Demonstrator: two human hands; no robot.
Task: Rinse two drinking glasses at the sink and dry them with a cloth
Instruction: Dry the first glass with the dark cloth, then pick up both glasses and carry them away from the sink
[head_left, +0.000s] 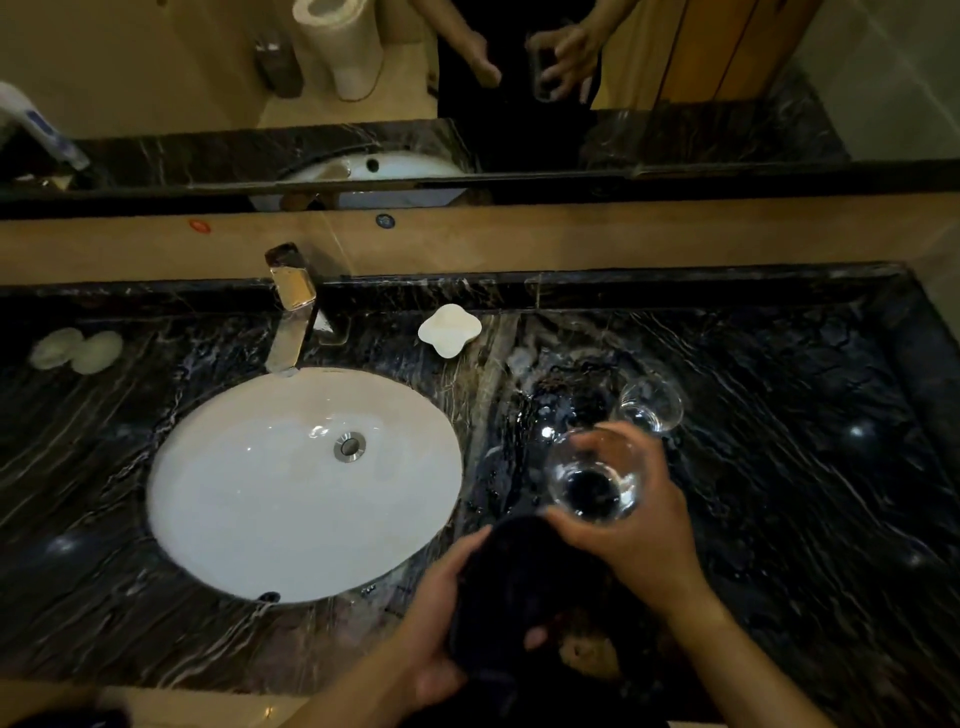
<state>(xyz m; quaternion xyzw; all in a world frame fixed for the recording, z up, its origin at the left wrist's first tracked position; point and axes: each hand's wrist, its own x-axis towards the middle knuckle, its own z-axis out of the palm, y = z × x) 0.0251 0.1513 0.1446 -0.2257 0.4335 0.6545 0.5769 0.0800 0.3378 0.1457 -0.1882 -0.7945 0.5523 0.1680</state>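
Note:
My right hand (644, 530) grips a clear drinking glass (592, 486) from the side, its mouth facing up toward me, above the dark marble counter just right of the sink. My left hand (431, 623) holds a dark cloth (519, 587) bunched just below and left of that glass. A second clear glass (649, 405) stands on the counter a little behind the held one, apart from both hands. The white oval sink basin (249, 499) lies to the left, with the chrome tap (291, 322) behind it; no water runs from it.
A white soap dish (450, 330) sits behind the sink on the right. Pale round items (78, 351) lie at the far left of the black marble counter (805, 493), which looks wet near the glasses. A mirror (467, 78) runs along the back wall.

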